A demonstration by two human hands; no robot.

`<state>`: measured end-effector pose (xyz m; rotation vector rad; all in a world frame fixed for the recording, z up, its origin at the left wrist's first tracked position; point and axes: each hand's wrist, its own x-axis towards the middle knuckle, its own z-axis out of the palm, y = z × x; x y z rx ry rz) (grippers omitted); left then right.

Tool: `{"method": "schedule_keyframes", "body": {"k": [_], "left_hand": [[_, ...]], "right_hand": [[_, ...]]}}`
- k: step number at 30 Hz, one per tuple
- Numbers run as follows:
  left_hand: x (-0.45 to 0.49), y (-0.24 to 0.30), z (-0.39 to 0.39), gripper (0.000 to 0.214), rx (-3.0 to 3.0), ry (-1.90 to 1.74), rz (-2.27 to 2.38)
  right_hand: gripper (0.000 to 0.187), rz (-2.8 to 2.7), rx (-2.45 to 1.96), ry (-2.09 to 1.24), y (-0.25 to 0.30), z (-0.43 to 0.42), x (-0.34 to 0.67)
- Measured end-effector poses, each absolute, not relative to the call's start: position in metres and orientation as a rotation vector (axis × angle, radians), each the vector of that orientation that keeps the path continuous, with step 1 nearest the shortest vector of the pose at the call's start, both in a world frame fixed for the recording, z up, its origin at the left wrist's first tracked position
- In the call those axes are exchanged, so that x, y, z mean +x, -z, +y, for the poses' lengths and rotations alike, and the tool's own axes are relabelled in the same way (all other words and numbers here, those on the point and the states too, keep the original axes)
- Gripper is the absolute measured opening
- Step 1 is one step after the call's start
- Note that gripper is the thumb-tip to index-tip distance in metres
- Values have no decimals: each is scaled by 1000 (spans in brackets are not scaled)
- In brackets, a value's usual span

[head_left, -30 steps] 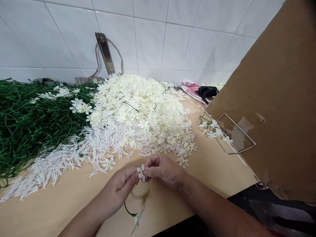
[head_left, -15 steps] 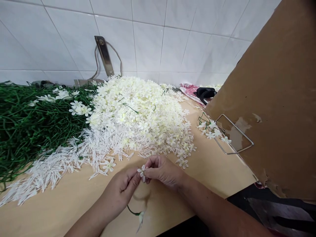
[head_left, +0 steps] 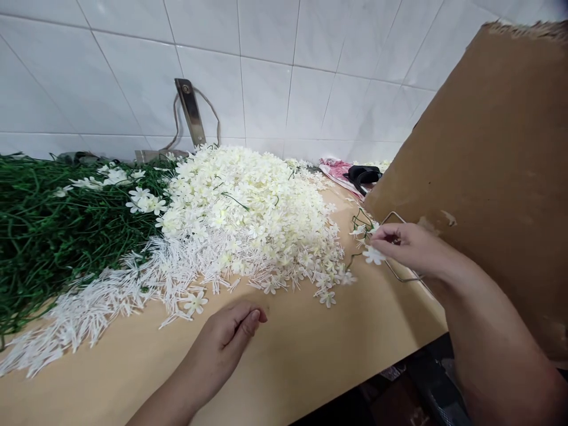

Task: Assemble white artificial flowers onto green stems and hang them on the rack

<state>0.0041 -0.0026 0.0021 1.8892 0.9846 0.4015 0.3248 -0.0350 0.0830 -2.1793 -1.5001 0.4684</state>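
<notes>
1. Right hand [head_left: 408, 245]: the fingers are closed in a pinch on a flowered sprig [head_left: 374, 255]. Its white blossom and thin green stem are seen just below the fingertips. The sprig is held at the right of the table [head_left: 310, 349], just above a small cluster of sprigs [head_left: 361, 226] and beside a wire frame [head_left: 402, 278].
2. Left hand [head_left: 228, 331]: it is laid on the table near the front edge. The fingers are loosely curled and nothing is seen within them.
3. Step in hand: judged to be the placing of the sprig with the cluster.
4. Next move: a release clear of the wire frame is judged to be called for, so that the stem is not snagged. A fine fingertip pinch would be needed for any fresh blossom, the pieces being small and loosely heaped.
5. Surface: the table is pale and wood-toned. A blossom heap [head_left: 252, 207] is piled at the middle, white stamen pieces [head_left: 110, 296] are spread at the front left, and green stems [head_left: 48, 231] are massed at the left.
6. Room: a white tiled wall [head_left: 288, 89] is set behind, with a metal bracket [head_left: 190, 112] fixed to it. A cardboard sheet [head_left: 488, 154] is leaned at the right. A pink cloth [head_left: 333, 168] and a black item [head_left: 361, 173] are lodged at the rear.
</notes>
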Motion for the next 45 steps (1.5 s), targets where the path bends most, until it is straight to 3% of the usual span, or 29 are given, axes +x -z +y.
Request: {"method": "schedule_keyframes", "body": {"k": [4, 13, 24, 38, 42, 45], "left_hand": [[6, -2, -1, 31, 1977, -376, 1006], [7, 1, 1, 31, 2157, -319, 989], [8, -1, 1, 32, 2189, -296, 969], [3, 1, 3, 31, 2180, -373, 1032], [1, 1, 4, 33, 2223, -390, 1056], [-2, 0, 5, 29, 2251, -518, 1091]], "right_hand": [[22, -1365, -2634, -37, -73, -14, 350], [45, -1363, -2873, -61, -29, 18, 358], [29, -1381, -2821, 28, -21, 21, 359], [20, -1346, -2466, 330, -94, 34, 362], [16, -1323, -2397, 276, -101, 33, 362], [17, -1373, -2267, 42, -102, 21, 348]]}}
